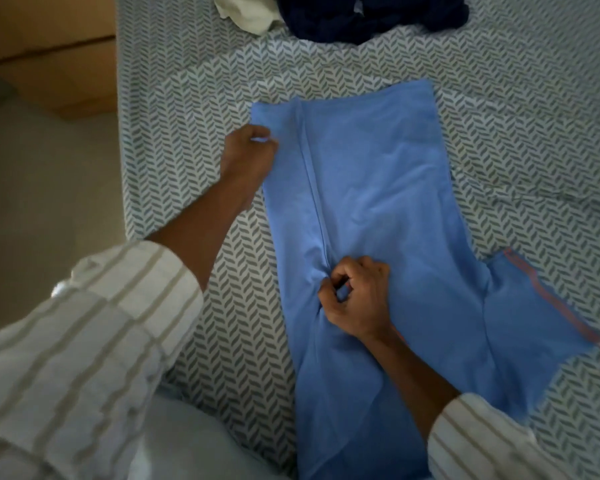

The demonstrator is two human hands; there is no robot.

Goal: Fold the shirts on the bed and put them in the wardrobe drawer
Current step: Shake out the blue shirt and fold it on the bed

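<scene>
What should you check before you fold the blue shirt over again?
1. Left hand grips the far left edge of the blue shirt: ok.
2. Right hand pinches the cloth by the long fold line: ok.
3. Left side already folded inward along that line: ok.
4. Right sleeve tucked in: not ok, it sticks out flat with its orange trim showing.
5. Shirt lies smooth: not ok, it bunches at the right hand.
6. White garment and navy garment lie clear of the shirt on the bed: ok.
</scene>
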